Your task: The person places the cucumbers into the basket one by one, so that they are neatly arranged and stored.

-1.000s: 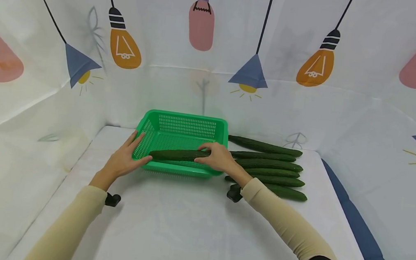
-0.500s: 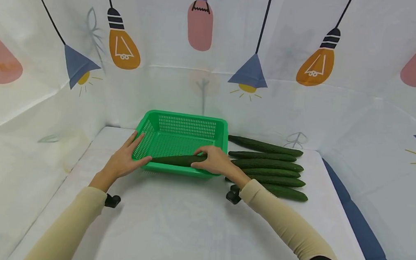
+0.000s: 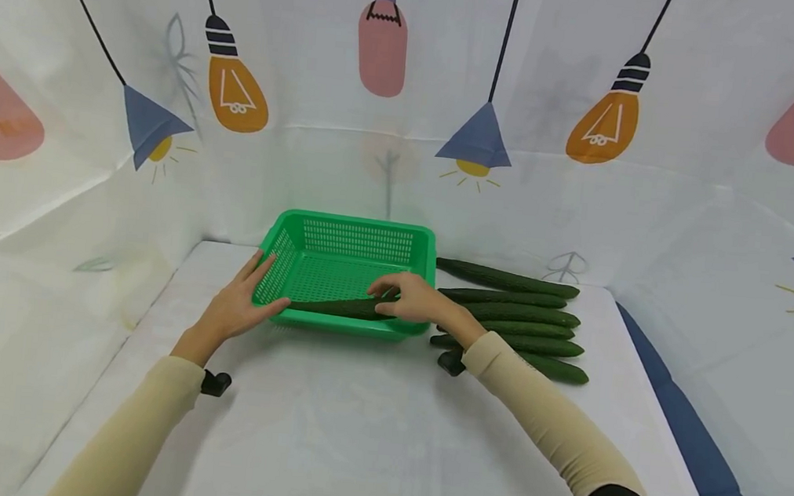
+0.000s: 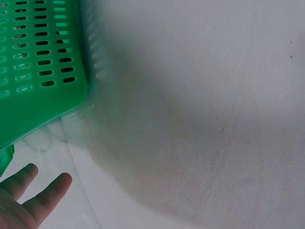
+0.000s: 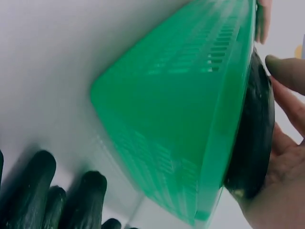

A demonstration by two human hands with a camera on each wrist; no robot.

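A dark green cucumber (image 3: 338, 307) lies along the near side inside the green basket (image 3: 341, 323). My right hand (image 3: 415, 298) is over its right end, thumb and fingers loosely bent and parted. In the right wrist view, that cucumber (image 5: 252, 133) shows just past the basket rim, between rim and palm, with the thumb tip lifted off it. My left hand (image 3: 239, 305) rests at the basket's left end, fingers spread outside the rim and thumb reaching over the front left corner beside the cucumber's tip. In the left wrist view only two of its fingers (image 4: 47, 198) show.
Several more cucumbers (image 3: 519, 315) lie side by side on the white-covered table (image 3: 352, 433), right of the basket. My right forearm passes over the nearest ones. A white cloth printed with lamps (image 3: 389, 176) hangs close behind the basket.
The cucumber has come down into the basket against its near side. The right hand has lowered with it, then loosened and risen slightly. The left hand has stayed in place.
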